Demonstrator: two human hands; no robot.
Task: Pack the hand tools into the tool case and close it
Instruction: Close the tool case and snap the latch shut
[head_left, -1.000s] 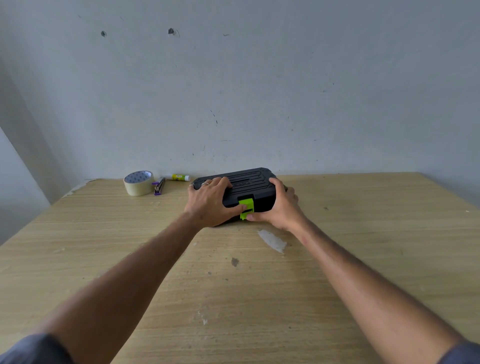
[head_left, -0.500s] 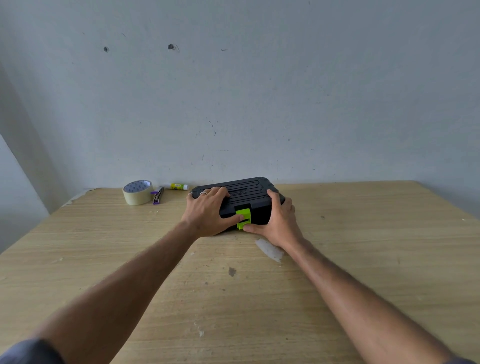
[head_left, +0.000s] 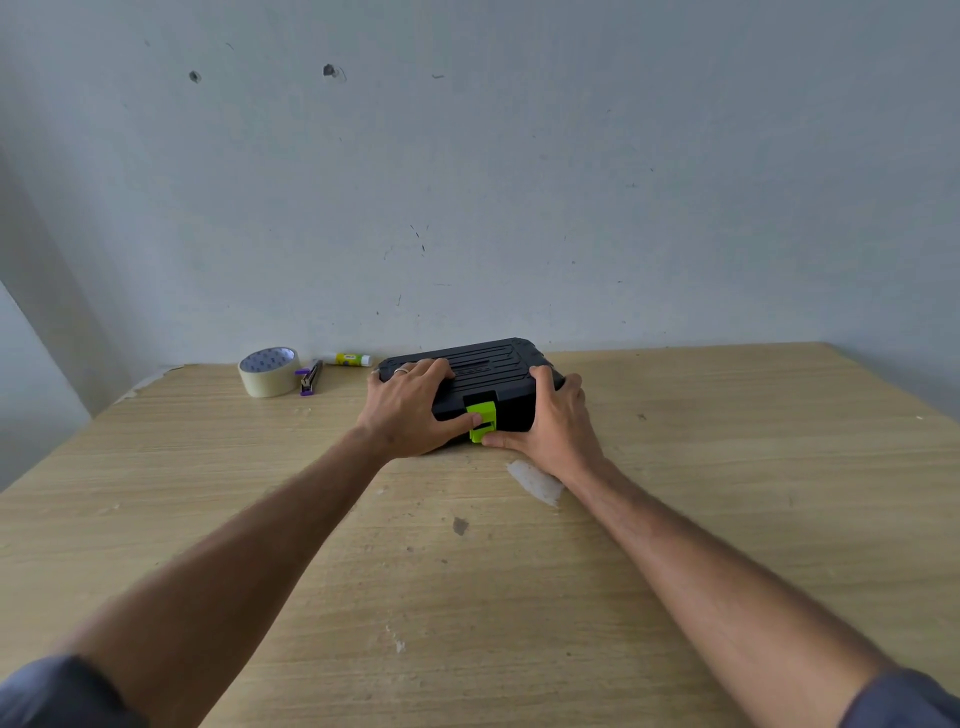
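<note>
A black ribbed tool case (head_left: 485, 366) lies with its lid down on the wooden table (head_left: 727, 467), near the far edge by the wall. A lime-green latch (head_left: 482, 420) sits on the middle of its front face. My left hand (head_left: 410, 410) grips the case's left front corner, fingers over the lid and thumb against the latch. My right hand (head_left: 550, 418) grips the right front corner, fingers on top and thumb under the latch. No hand tools are visible outside the case.
At the back left of the table stand a roll of beige tape (head_left: 268, 371), a purple and black stapler (head_left: 310, 378) and a yellow glue stick (head_left: 347, 359). A white scuff (head_left: 535, 482) marks the wood near my right wrist. The wall stands just behind the case.
Both thumbs have pressed in on the green latch, which now lies closer to the case front. The view tilted up slightly; the hands keep their hold on the case.
</note>
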